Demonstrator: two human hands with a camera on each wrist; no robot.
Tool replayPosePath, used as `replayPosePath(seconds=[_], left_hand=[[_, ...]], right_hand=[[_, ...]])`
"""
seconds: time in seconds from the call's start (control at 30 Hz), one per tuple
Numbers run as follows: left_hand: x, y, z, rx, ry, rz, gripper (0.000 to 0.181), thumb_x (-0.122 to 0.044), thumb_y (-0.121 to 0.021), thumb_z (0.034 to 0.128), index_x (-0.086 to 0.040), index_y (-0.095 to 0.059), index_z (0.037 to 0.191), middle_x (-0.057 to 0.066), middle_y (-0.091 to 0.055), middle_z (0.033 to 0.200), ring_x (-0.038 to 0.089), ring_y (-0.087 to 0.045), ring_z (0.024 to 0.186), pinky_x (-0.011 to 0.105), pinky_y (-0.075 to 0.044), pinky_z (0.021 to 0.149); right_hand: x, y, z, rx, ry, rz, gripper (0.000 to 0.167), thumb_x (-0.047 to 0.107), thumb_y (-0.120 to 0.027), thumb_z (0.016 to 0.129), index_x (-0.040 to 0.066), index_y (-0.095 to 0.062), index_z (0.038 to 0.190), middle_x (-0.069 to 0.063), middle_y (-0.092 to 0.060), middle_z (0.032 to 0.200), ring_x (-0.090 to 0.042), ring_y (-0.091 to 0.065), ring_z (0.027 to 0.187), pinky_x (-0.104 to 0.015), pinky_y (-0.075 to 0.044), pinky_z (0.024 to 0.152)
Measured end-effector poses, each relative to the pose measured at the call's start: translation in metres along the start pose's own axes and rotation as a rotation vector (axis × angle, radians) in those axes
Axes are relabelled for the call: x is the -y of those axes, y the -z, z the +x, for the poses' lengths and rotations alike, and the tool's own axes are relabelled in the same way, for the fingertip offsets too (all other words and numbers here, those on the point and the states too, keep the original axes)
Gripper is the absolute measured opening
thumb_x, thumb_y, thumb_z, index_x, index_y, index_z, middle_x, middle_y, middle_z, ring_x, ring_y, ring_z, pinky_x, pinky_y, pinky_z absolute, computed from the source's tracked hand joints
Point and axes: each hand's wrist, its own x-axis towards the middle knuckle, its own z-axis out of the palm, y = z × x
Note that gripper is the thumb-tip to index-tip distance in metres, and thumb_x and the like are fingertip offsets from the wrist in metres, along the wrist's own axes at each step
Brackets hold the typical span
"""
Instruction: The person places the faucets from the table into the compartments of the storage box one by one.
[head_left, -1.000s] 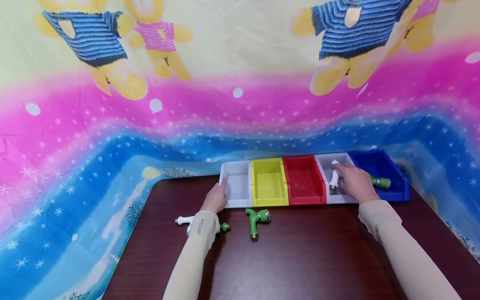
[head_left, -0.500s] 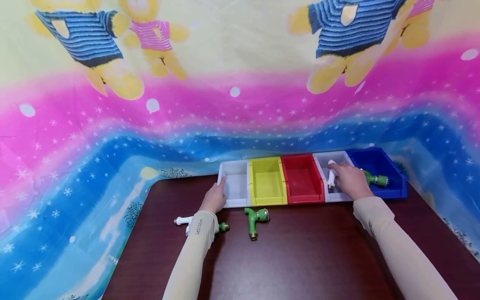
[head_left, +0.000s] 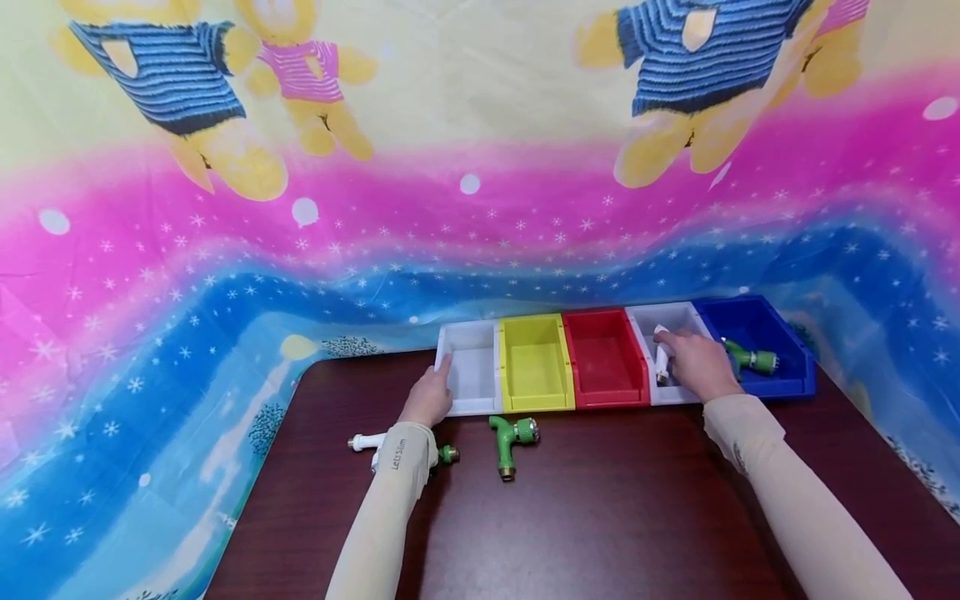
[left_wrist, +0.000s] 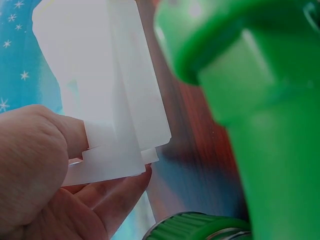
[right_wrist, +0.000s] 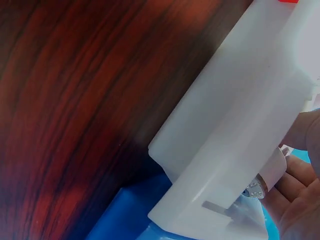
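My left hand (head_left: pixel 429 396) grips the front left corner of the leftmost white bin (head_left: pixel 474 367). In the left wrist view, the thumb lies over the wall of this bin (left_wrist: pixel 100 75) and fingers reach beneath it. Over the second white bin (head_left: pixel 682 392), my right hand (head_left: pixel 703 362) holds a white tap (head_left: pixel 662 358) by its upper part, its brass end pointing down inside the bin. The right wrist view shows part of that tap (right_wrist: pixel 274 170) beside the curled fingers; the bin wall hides the rest. A green tap (head_left: pixel 756 361) lies in the blue bin (head_left: pixel 798 379).
Between the white bins stand a yellow bin (head_left: pixel 536 362) and a red bin (head_left: pixel 606 358). A green tap (head_left: pixel 507 446) lies on the brown table (head_left: pixel 600 517). Another white tap (head_left: pixel 366 442) and a green tap (head_left: pixel 448 454) are partly hidden by my left sleeve. A printed curtain hangs behind.
My right hand and the white tap have shifted slightly left and a little lower in the second white bin. The left hand keeps its hold on the leftmost bin.
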Motion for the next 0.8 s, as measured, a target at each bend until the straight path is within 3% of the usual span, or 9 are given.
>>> replayPosePath(seconds=[0.3, 0.6, 0.8], left_hand=[[0.0014, -0.0002, -0.0006, -0.003, -0.006, -0.002, 0.070, -0.002, -0.058, 0.1008, -0.009, -0.029, 0.164, 0.033, -0.046, 0.152, 0.045, -0.059, 0.127, 0.054, -0.051, 0.107], [0.0010, -0.0002, -0.0002, 0.006, 0.009, -0.002, 0.071, -0.003, -0.057, 0.1010, -0.010, -0.028, 0.165, 0.034, -0.040, 0.157, 0.046, -0.051, 0.138, 0.055, -0.045, 0.114], [0.0008, -0.0005, 0.0004, 0.001, 0.002, 0.010, 0.070, -0.003, -0.057, 0.1008, -0.009, -0.029, 0.165, 0.034, -0.042, 0.155, 0.047, -0.052, 0.137, 0.055, -0.046, 0.113]], right_hand=[[0.0018, -0.0044, 0.0006, 0.047, -0.021, 0.010, 0.051, 0.001, -0.076, 0.088, 0.004, -0.063, 0.137, -0.028, -0.070, 0.120, -0.045, -0.065, 0.108, -0.067, -0.053, 0.094], [-0.0018, -0.0084, 0.0031, 0.068, -0.015, -0.023, 0.050, 0.000, -0.074, 0.088, 0.003, -0.063, 0.137, -0.028, -0.070, 0.123, -0.046, -0.065, 0.111, -0.067, -0.052, 0.096], [-0.0025, -0.0105, 0.0053, 0.081, -0.006, -0.041, 0.049, -0.001, -0.074, 0.087, 0.004, -0.065, 0.135, -0.026, -0.072, 0.117, -0.044, -0.067, 0.104, -0.064, -0.054, 0.094]])
